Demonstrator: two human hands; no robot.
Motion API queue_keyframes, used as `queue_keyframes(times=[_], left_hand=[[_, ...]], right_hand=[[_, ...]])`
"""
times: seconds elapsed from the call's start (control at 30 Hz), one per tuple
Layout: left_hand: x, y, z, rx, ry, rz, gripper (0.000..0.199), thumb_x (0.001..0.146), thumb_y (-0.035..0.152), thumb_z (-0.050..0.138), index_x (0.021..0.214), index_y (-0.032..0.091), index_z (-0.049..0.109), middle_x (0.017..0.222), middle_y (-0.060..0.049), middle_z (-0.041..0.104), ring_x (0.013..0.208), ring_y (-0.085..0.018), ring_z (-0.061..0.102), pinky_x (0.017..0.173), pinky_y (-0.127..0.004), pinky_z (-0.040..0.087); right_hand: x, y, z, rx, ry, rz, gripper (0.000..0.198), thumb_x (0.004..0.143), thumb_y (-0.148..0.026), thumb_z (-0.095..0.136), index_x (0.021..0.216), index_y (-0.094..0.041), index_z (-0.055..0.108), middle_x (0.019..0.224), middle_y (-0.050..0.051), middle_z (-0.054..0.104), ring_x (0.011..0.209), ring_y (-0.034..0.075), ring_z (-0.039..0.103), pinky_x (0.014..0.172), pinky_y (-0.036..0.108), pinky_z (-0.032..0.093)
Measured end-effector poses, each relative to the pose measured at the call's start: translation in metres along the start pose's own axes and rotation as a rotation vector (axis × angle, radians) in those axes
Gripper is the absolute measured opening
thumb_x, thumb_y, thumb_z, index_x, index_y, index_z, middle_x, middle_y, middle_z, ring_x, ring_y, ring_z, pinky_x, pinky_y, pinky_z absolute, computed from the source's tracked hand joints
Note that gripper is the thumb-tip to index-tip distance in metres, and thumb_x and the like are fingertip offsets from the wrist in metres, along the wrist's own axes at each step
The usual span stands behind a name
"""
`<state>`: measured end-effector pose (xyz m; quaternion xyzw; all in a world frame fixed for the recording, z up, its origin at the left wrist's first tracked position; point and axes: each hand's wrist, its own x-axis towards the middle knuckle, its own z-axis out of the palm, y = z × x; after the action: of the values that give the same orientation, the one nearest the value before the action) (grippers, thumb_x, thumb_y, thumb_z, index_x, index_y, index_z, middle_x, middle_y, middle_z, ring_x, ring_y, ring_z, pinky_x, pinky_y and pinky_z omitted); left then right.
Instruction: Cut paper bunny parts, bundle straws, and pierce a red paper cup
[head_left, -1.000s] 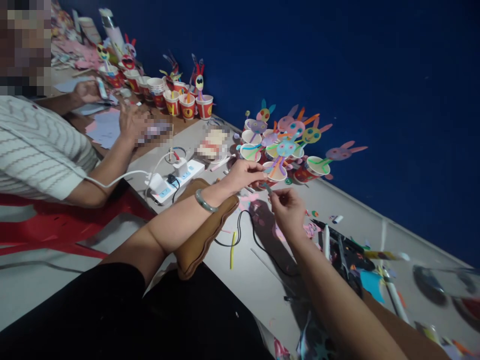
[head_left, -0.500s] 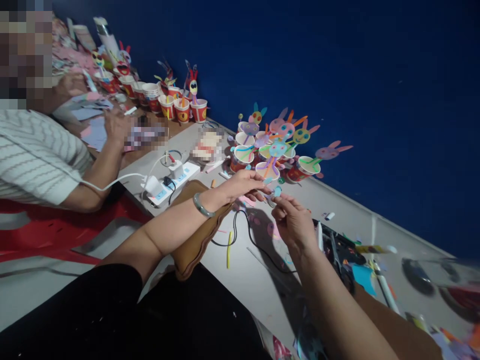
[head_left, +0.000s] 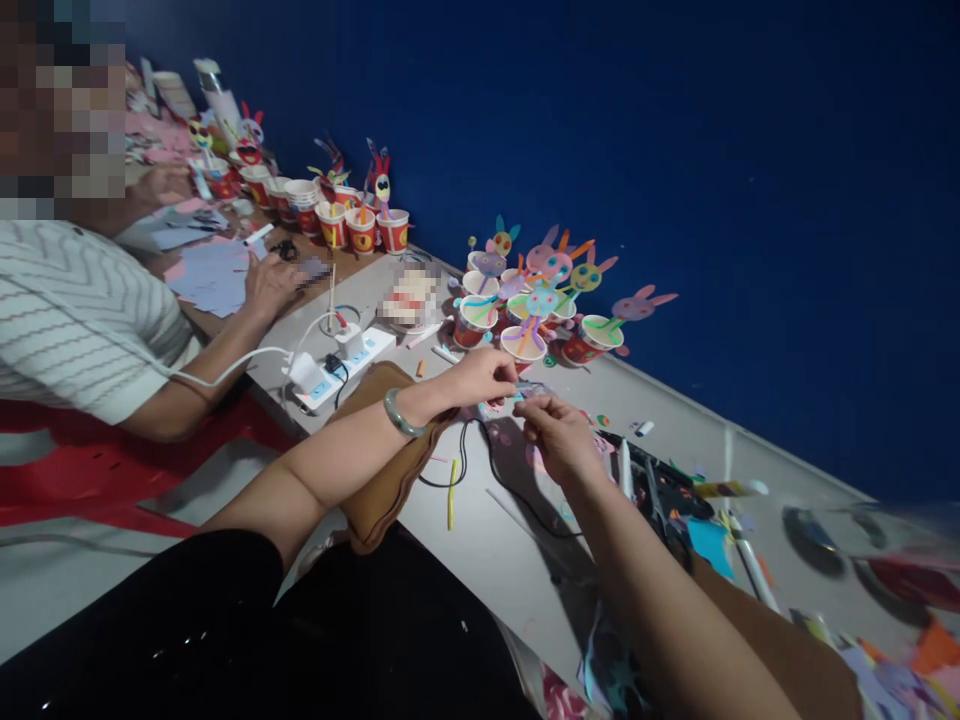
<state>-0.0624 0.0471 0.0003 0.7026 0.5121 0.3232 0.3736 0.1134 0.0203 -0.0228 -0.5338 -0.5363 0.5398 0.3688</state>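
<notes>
My left hand [head_left: 484, 376], with a bangle on its wrist, is held over the table with thumb and fingers pinched together. What it pinches is too small to make out. Just right of it, my right hand [head_left: 561, 432] has its fingertips closed at a small light-blue piece [head_left: 518, 396]. The fingertips of both hands are close together. Right behind them stand several paper cups [head_left: 523, 345] with rabbit-faced paper figures [head_left: 541, 298] on coloured stems. Small pink paper pieces lie under my hands.
A brown cushion [head_left: 375, 485] lies at the table's edge beneath my left forearm. Nearby are a white power strip [head_left: 352, 368], a black cable [head_left: 517, 500] and a yellow straw [head_left: 451, 495]. A co-worker [head_left: 82, 320] sits left. A black tray [head_left: 660, 490] of tools is right.
My right hand has moved left, closer to my left hand. My left fingers have curled from extended into a pinch. The co-worker's near hand has shifted right.
</notes>
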Motion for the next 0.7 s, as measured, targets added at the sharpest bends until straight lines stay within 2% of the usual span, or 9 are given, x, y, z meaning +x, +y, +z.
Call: queue_keyframes(times=[0.1, 0.2, 0.23, 0.3, 0.37, 0.43, 0.5, 0.57, 0.7], left_hand=[[-0.004, 0.001, -0.008, 0.134, 0.134, -0.010, 0.020, 0.078, -0.002, 0.055, 0.073, 0.015, 0.063, 0.084, -0.010, 0.068, 0.089, -0.021, 0.068, 0.082, -0.032, 0.050], [-0.007, 0.011, -0.013, 0.237, 0.215, -0.027, 0.021, 0.078, -0.003, 0.051, 0.073, 0.012, 0.064, 0.105, -0.017, 0.067, 0.093, -0.024, 0.067, 0.085, -0.036, 0.048], [-0.007, 0.015, -0.013, 0.313, 0.208, -0.026, 0.019, 0.077, -0.002, 0.053, 0.071, 0.012, 0.064, 0.106, -0.016, 0.067, 0.090, -0.022, 0.067, 0.083, -0.034, 0.048], [-0.003, 0.025, -0.008, 0.310, 0.158, 0.011, 0.015, 0.075, 0.003, 0.060, 0.067, 0.014, 0.065, 0.093, -0.010, 0.069, 0.085, -0.019, 0.066, 0.077, -0.030, 0.048], [0.004, 0.034, 0.001, 0.117, -0.012, 0.084, 0.009, 0.075, 0.009, 0.065, 0.068, 0.015, 0.068, 0.073, -0.004, 0.066, 0.074, -0.015, 0.063, 0.068, -0.026, 0.046], [0.010, 0.041, 0.014, -0.223, -0.148, 0.032, 0.004, 0.078, 0.016, 0.067, 0.078, 0.014, 0.071, 0.068, 0.000, 0.066, 0.062, -0.010, 0.059, 0.058, -0.022, 0.044], [0.013, 0.044, 0.028, -0.494, -0.186, -0.127, 0.007, 0.081, 0.016, 0.066, 0.086, 0.012, 0.069, 0.066, 0.001, 0.066, 0.056, -0.007, 0.058, 0.053, -0.019, 0.041], [0.013, 0.043, 0.042, -0.640, -0.206, -0.268, 0.004, 0.082, 0.014, 0.067, 0.085, 0.012, 0.067, 0.064, 0.001, 0.068, 0.054, -0.006, 0.060, 0.050, -0.016, 0.041], [0.009, 0.034, 0.063, -0.841, -0.291, -0.398, 0.004, 0.086, 0.010, 0.067, 0.088, 0.012, 0.064, 0.071, -0.003, 0.073, 0.056, -0.007, 0.067, 0.055, -0.017, 0.051]], right_hand=[[-0.009, 0.000, -0.017, -0.179, -0.039, -0.008, 0.028, 0.062, -0.043, 0.077, 0.065, -0.022, 0.060, 0.055, -0.001, 0.056, 0.049, 0.013, 0.045, 0.048, 0.026, 0.032], [-0.022, -0.003, -0.030, -0.344, 0.003, -0.056, 0.019, 0.061, -0.027, 0.077, 0.060, -0.021, 0.059, 0.066, 0.004, 0.061, 0.061, 0.015, 0.052, 0.057, 0.027, 0.034], [-0.027, -0.005, -0.033, -0.408, 0.030, -0.099, 0.016, 0.062, -0.024, 0.076, 0.060, -0.021, 0.060, 0.072, 0.005, 0.063, 0.065, 0.015, 0.053, 0.059, 0.027, 0.035], [-0.037, -0.007, -0.037, -0.494, 0.058, -0.201, 0.012, 0.068, -0.025, 0.073, 0.064, -0.021, 0.063, 0.076, 0.006, 0.064, 0.067, 0.015, 0.053, 0.062, 0.028, 0.036], [-0.044, -0.008, -0.042, -0.416, 0.062, -0.244, 0.013, 0.074, -0.032, 0.073, 0.070, -0.022, 0.065, 0.068, 0.003, 0.061, 0.060, 0.014, 0.051, 0.059, 0.028, 0.038], [-0.048, -0.008, -0.048, -0.157, 0.081, -0.186, 0.022, 0.074, -0.041, 0.076, 0.073, -0.023, 0.064, 0.059, -0.002, 0.055, 0.052, 0.012, 0.046, 0.052, 0.027, 0.036], [-0.048, -0.008, -0.055, 0.108, 0.128, -0.101, 0.030, 0.069, -0.044, 0.081, 0.072, -0.022, 0.060, 0.058, -0.004, 0.053, 0.046, 0.008, 0.041, 0.046, 0.024, 0.032], [-0.046, -0.007, -0.063, 0.269, 0.163, -0.044, 0.035, 0.064, -0.042, 0.085, 0.070, -0.022, 0.057, 0.061, -0.004, 0.055, 0.044, 0.005, 0.039, 0.043, 0.022, 0.031], [-0.040, -0.002, -0.072, 0.352, 0.181, 0.015, 0.040, 0.060, -0.038, 0.087, 0.069, -0.022, 0.052, 0.064, -0.004, 0.061, 0.043, 0.004, 0.041, 0.040, 0.020, 0.034]])
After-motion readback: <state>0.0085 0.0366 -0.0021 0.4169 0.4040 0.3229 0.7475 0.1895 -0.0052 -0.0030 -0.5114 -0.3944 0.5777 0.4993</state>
